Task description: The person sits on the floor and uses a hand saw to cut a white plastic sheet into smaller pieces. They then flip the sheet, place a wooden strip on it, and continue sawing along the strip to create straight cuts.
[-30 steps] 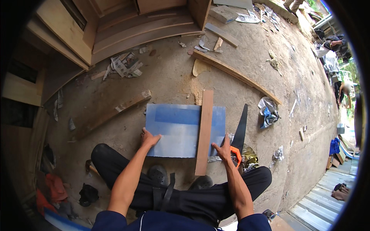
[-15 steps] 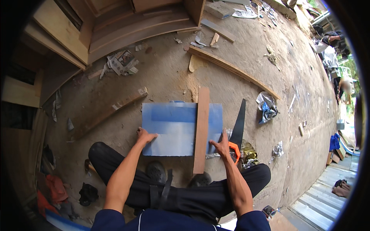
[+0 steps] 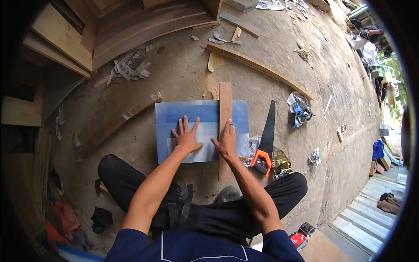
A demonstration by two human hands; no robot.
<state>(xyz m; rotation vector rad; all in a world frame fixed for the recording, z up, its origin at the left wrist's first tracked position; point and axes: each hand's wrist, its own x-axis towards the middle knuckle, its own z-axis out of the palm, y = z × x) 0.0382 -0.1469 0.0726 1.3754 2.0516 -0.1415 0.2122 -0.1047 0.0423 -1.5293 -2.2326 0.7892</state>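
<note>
A flat rectangular blue panel (image 3: 164, 126) with paler, whitish areas lies on the ground before my knees. Across its right part runs a narrow brown wooden board (image 3: 225, 100), overhanging the panel's far and near edges. My left hand (image 3: 187, 139) rests on the middle of the panel, fingers spread. On the board lies my right hand (image 3: 226, 140), its fingers stretched out along the wood and its thumb out over the panel. Neither hand grips anything. Just right of the panel is a hand saw (image 3: 267, 131) with an orange and black handle, blade pointing away.
A long timber strip (image 3: 262, 69) lies beyond the panel, and another plank (image 3: 118, 124) to the left. Wooden cabinetry (image 3: 148, 39) stands at the far left. Crumpled plastic (image 3: 301, 111), newspaper (image 3: 132, 65) and scraps litter the ground. A red and black tool (image 3: 302, 236) sits near my right elbow.
Both hands have moved inward from the panel's side edges: the left onto its surface, the right onto the wooden board. The whole view has shifted slightly; panel and board keep about the same arrangement.
</note>
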